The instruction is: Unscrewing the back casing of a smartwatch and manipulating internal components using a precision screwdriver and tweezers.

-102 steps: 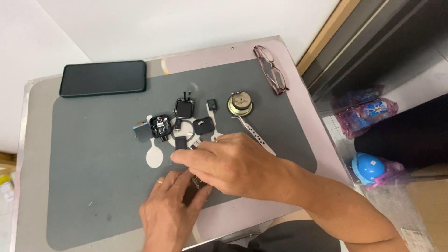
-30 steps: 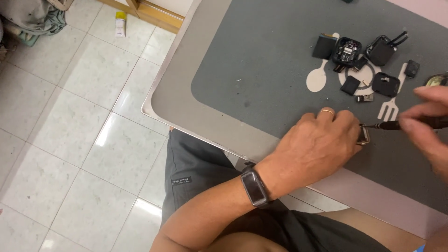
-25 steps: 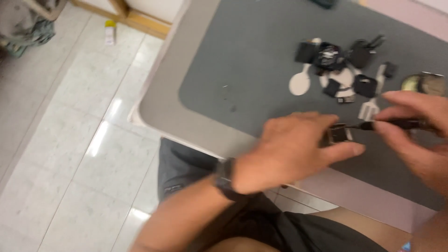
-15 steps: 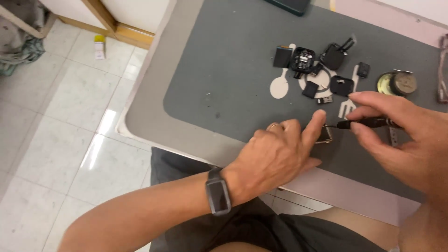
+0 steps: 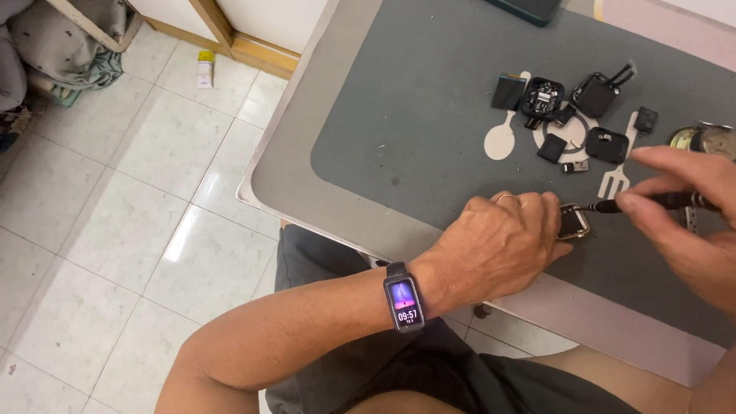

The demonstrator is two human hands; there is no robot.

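Right hand (image 5: 686, 230) cut off by the frame's right edge; wrist and outer fingers out of view. The small metal watch case (image 5: 573, 221) is mostly covered by the left hand's fingertips, only its rounded silver-rimmed corner showing; what is inside it cannot be made out. Tip of the thin black screwdriver (image 5: 652, 202) meets the case at its 2 o'clock edge; the handle end vanishes under the right fingers. Left hand (image 5: 498, 245) lies palm down on the grey work mat (image 5: 414, 130), knuckles up, fingers curled close and pinning the case against the mat; a ring sits on one finger, a black fitness band (image 5: 404, 296) on the wrist, forearm running off toward 7 o'clock. Right hand pinches the screwdriver between thumb and forefinger, shaft nearly level, pointing toward 9 o'clock. The case sits near the mat's front edge, at 6 o'clock from the cluster of small black watch parts (image 5: 571, 115), well apart from them. A white spoon-shaped print (image 5: 502, 142) and a fork-shaped print (image 5: 613, 182) show on the mat among the parts. A round metal tin (image 5: 701, 139) at 1 o'clock of the right hand is partly cut by the fingers. A dark phone (image 5: 529, 8) at the top edge is mostly cropped. Grey table rim (image 5: 284, 176) runs along the mat's left; tiled floor (image 5: 115, 192) beyond.
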